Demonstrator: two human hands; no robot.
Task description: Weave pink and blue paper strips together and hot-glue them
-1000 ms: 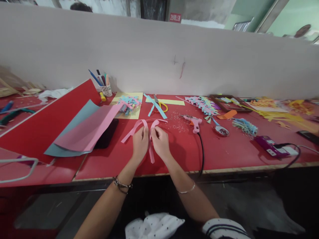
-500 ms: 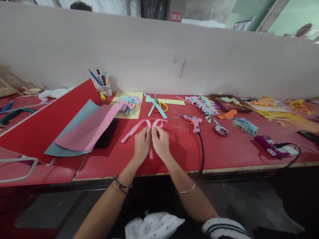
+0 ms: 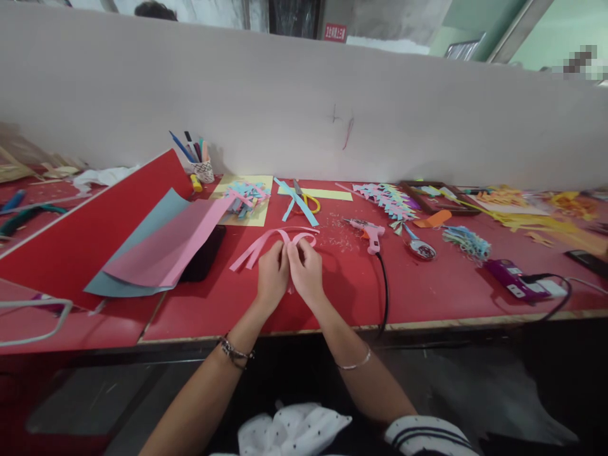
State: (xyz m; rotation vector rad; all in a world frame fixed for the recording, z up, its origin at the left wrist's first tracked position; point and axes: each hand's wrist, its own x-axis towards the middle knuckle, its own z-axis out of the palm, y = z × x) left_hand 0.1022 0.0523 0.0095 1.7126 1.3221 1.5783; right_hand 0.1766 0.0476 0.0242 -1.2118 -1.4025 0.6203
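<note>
Pink paper strips (image 3: 259,246) curve up from the red tabletop into both of my hands, with loose ends trailing to the left. My left hand (image 3: 274,273) is closed in a pinch on the strips. Pressed against it, my right hand (image 3: 305,269) pinches them too, thumb and fingertips together. A short pink end shows below the fingers; the exact grip point is hidden. Just beyond lie crossed blue paper strips (image 3: 297,204) and yellow-handled scissors (image 3: 312,201). To the right rests a pink hot glue gun (image 3: 368,233) with a black cord.
At left, a red board (image 3: 118,221) leans, bearing blue and pink paper sheets (image 3: 166,247). A pile of cut paper pieces (image 3: 244,196) lies on yellow paper near a pen cup (image 3: 203,170). Rightward are a spoon (image 3: 420,247), a fringed paper bundle (image 3: 468,242) and a purple power strip (image 3: 517,278).
My hands have drawn closer together over the pink strips, the left shifting slightly right. Less of the strip end shows below them, and the left ends have spread apart.
</note>
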